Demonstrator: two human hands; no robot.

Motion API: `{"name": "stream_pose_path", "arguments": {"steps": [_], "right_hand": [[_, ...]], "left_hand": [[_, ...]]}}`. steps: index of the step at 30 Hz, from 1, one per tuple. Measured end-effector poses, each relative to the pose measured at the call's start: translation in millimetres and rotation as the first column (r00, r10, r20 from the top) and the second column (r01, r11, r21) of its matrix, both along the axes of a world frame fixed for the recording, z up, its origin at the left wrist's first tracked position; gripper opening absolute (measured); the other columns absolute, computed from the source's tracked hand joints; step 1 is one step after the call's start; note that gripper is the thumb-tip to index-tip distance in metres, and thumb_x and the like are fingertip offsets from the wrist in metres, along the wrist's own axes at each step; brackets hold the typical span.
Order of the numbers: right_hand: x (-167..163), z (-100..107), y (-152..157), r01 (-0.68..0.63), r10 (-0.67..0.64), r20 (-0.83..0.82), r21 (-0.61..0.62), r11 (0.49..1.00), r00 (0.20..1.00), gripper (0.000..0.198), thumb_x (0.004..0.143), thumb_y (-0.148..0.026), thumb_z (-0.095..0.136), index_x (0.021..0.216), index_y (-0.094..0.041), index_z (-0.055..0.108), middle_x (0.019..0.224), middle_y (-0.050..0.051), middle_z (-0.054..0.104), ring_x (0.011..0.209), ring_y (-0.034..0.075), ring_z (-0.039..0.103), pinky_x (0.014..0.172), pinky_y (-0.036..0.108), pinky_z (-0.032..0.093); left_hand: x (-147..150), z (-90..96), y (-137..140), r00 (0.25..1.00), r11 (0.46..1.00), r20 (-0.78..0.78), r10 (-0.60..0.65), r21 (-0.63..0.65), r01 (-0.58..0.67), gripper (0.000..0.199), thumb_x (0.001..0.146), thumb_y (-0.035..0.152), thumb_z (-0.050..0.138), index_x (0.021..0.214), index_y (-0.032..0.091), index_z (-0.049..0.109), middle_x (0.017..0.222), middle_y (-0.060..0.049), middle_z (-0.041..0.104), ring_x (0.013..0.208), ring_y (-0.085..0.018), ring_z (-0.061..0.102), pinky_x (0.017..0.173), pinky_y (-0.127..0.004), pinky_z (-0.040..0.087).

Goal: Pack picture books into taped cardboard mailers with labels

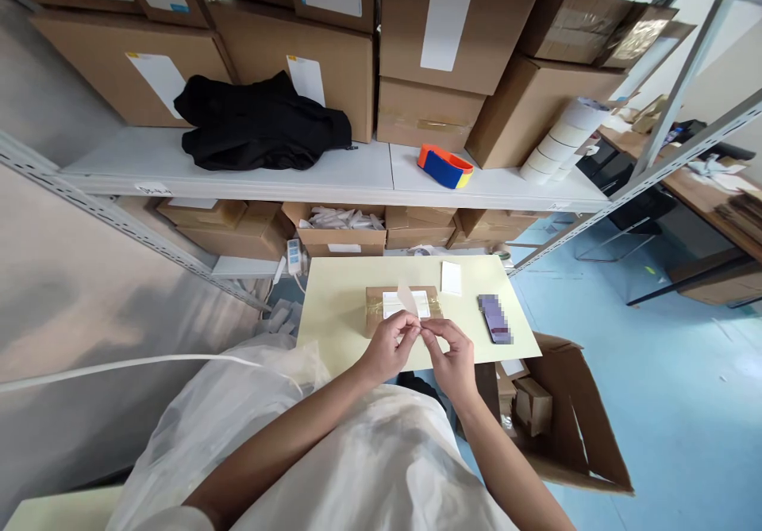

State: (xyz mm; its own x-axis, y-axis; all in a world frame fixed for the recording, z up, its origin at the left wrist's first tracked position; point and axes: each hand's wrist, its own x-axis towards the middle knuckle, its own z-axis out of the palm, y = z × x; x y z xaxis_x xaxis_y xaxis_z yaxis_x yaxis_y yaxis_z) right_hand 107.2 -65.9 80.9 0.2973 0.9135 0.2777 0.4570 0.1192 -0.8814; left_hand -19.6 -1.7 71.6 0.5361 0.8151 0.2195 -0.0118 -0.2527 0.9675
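My left hand (386, 347) and my right hand (452, 354) meet over the front of a small pale-yellow table (342, 273). Both are closed, thumbs and fingertips pinching the lower end of a thin pale paper slip (407, 296). The slip stands up from the fingers, curved at its top. Just beyond it a small brown cardboard box (374, 309) lies on the table, partly hidden by my hands. Clear tape runs across the box, and a white label (422, 302) is on its top face.
A white card (451, 278) and a phone (494, 318) lie on the table's right side. An open carton (586, 420) with small boxes stands on the floor at right. Behind, a shelf (369, 178) carries cartons, a black garment (262, 122) and white label rolls (559, 142).
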Motion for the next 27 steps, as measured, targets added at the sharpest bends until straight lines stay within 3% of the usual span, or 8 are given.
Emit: {"name": "stream_pose_path", "arguments": {"steps": [3,7,10,14,18,24,26,27], "right_hand": [[-4,0,10,-0.001,-0.002,-0.062,-0.059,0.998,0.998,0.025,0.083,-0.043,0.058,0.086,-0.021,0.069,0.085,0.008,0.069,0.084,0.021,0.063,0.075,0.034,0.051],[-7,-2,28,0.026,-0.055,-0.227,-0.127,0.992,0.972,0.035,0.081,-0.052,0.057,0.087,-0.018,0.064,0.080,0.007,0.067,0.076,0.019,0.062,0.066,0.031,0.051],[0,-11,39,0.060,-0.108,-0.333,-0.150,0.987,0.937,0.038,0.081,-0.055,0.054,0.087,-0.018,0.060,0.075,0.004,0.064,0.068,0.016,0.060,0.061,0.029,0.049],[18,-31,44,0.130,-0.214,-0.403,-0.226,0.965,0.890,0.034,0.081,-0.052,0.056,0.088,-0.018,0.057,0.068,0.000,0.060,0.059,0.013,0.057,0.056,0.026,0.047],[41,-45,42,0.225,-0.318,-0.325,-0.294,0.929,0.891,0.034,0.079,-0.051,0.060,0.085,-0.018,0.057,0.059,-0.003,0.055,0.052,0.012,0.055,0.051,0.025,0.045],[60,-51,30,0.502,-0.553,-0.332,-0.233,0.833,0.764,0.035,0.077,-0.052,0.062,0.084,-0.018,0.053,0.068,-0.001,0.060,0.061,0.014,0.063,0.060,0.031,0.054],[59,-53,25,0.523,-0.569,-0.359,-0.226,0.822,0.740,0.035,0.077,-0.051,0.063,0.084,-0.018,0.053,0.071,0.000,0.061,0.065,0.015,0.065,0.062,0.033,0.055],[58,-55,22,0.524,-0.571,-0.368,-0.228,0.821,0.734,0.034,0.077,-0.050,0.063,0.085,-0.018,0.054,0.071,0.000,0.061,0.066,0.016,0.065,0.062,0.033,0.056]], "left_hand": [[-5,-1.2,7,1.000,1.000,0.024,-0.004,-0.009,0.005,0.023,0.090,0.037,0.045,0.077,0.018,0.049,0.078,-0.002,0.053,0.070,-0.012,0.050,0.066,-0.025,0.042],[-18,-7.8,29,0.998,0.990,0.033,0.046,-0.138,-0.041,0.023,0.090,0.040,0.044,0.079,0.019,0.047,0.077,-0.001,0.052,0.068,-0.012,0.051,0.064,-0.024,0.042],[-38,-12.4,52,0.991,0.981,-0.068,0.112,-0.155,-0.121,0.020,0.090,0.038,0.042,0.080,0.020,0.045,0.065,0.003,0.049,0.060,-0.011,0.049,0.059,-0.023,0.039],[-73,-16.5,81,0.939,0.976,-0.285,0.194,-0.043,-0.215,0.016,0.090,0.032,0.039,0.079,0.022,0.044,0.056,0.004,0.048,0.052,-0.012,0.047,0.055,-0.023,0.036],[-103,-23.6,109,0.814,0.968,-0.525,0.249,0.101,-0.231,0.014,0.089,0.026,0.038,0.081,0.022,0.048,0.056,0.003,0.052,0.053,-0.014,0.051,0.057,-0.025,0.036],[-120,-40.3,174,0.460,0.894,-0.768,0.446,0.354,-0.275,0.015,0.087,0.019,0.041,0.087,0.019,0.056,0.076,-0.008,0.065,0.071,-0.022,0.061,0.064,-0.029,0.037],[-110,-42.2,201,0.406,0.866,-0.770,0.493,0.388,-0.315,0.017,0.089,0.021,0.041,0.089,0.017,0.058,0.081,-0.012,0.067,0.077,-0.024,0.061,0.068,-0.031,0.038],[-102,-41.8,214,0.417,0.862,-0.760,0.499,0.385,-0.330,0.019,0.090,0.022,0.041,0.091,0.015,0.059,0.085,-0.013,0.067,0.080,-0.024,0.062,0.070,-0.032,0.040]]}}
